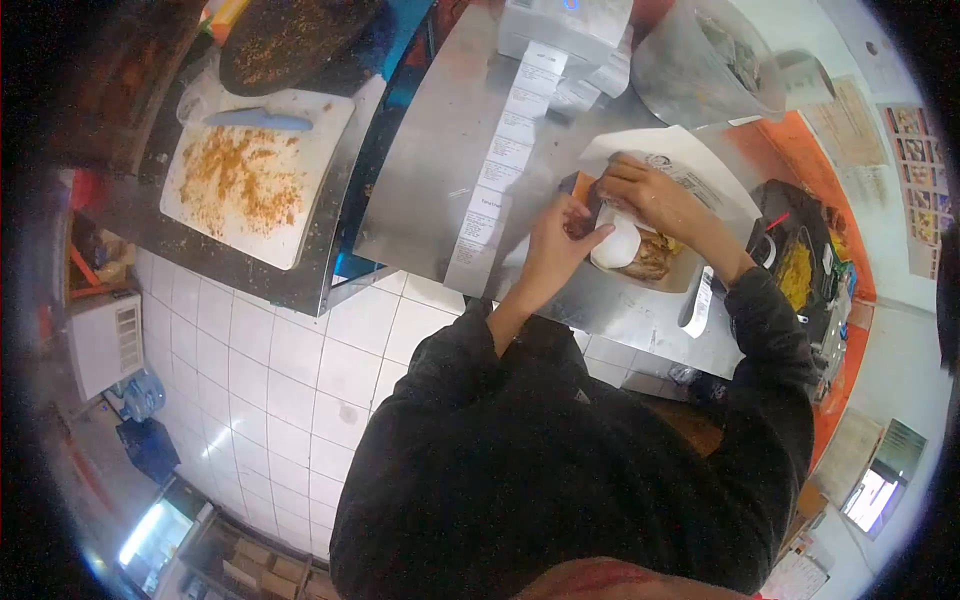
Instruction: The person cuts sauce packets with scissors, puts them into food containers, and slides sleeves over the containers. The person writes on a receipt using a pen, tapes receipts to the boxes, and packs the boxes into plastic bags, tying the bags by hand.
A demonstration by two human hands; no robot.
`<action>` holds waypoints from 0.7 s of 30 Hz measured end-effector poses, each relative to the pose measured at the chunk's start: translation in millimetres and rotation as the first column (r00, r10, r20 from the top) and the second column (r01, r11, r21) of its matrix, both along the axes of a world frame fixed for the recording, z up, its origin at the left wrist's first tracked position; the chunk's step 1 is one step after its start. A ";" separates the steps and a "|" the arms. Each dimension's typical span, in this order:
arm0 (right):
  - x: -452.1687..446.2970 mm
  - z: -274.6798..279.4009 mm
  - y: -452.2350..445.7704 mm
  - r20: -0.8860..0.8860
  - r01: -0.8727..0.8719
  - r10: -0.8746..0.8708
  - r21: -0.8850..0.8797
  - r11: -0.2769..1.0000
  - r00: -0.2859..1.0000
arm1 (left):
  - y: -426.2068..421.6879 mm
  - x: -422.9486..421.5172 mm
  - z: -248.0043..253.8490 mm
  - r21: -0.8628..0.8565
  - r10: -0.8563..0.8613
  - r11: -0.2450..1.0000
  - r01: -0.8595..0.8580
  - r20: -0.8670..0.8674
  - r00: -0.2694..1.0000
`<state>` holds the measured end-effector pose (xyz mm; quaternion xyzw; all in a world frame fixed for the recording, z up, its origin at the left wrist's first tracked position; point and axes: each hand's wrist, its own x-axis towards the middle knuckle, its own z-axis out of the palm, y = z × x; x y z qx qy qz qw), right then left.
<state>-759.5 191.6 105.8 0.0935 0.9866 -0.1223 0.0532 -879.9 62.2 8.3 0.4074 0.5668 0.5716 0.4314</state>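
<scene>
The takeaway box (pixel 668 290) is positioned on the stainless-steel worktop (pixel 415 190), lid raised at the far side, with browned food (pixel 650 258) inside. A white round item (pixel 615 240) (its exact type cannot be determined) sits at the near-left part of the box, beside the food.

Left hand (pixel 562 238): thumb extended to the white round item, fingers curled and partly open, a gap between them and the thumb. Right hand (pixel 645 192): fingers bent downward over the box, close to the left fingertips. Whether either hand has a firm hold cannot be told, as the contact area is partly covered.

A small orange-brown piece (pixel 578 185) is located just beside the left fingers. A printed label strip (pixel 500 160) runs from the printer (pixel 565 28) along the worktop, left of the hands. Separate unit, further left: a white cutting board (pixel 240 170) carries orange-brown crumbs (pixel 245 180) and a knife (pixel 262 119) along its far edge.
</scene>
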 end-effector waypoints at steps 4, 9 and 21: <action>-2.5 -0.3 7.0 -0.101 0.088 -0.104 -0.152 0.984 0.989 | -7.1 2.4 5.3 0.055 -0.025 0.998 0.028 -0.044 0.999; -10.2 8.2 22.8 -0.049 0.046 -0.060 -0.237 0.970 0.997 | -14.3 0.9 21.8 0.089 -0.030 0.993 0.075 -0.429 0.903; -4.5 -5.4 -15.0 -0.032 -0.231 0.243 0.215 0.949 0.970 | -8.3 7.8 5.1 0.014 -0.042 0.999 0.048 -0.303 0.952</action>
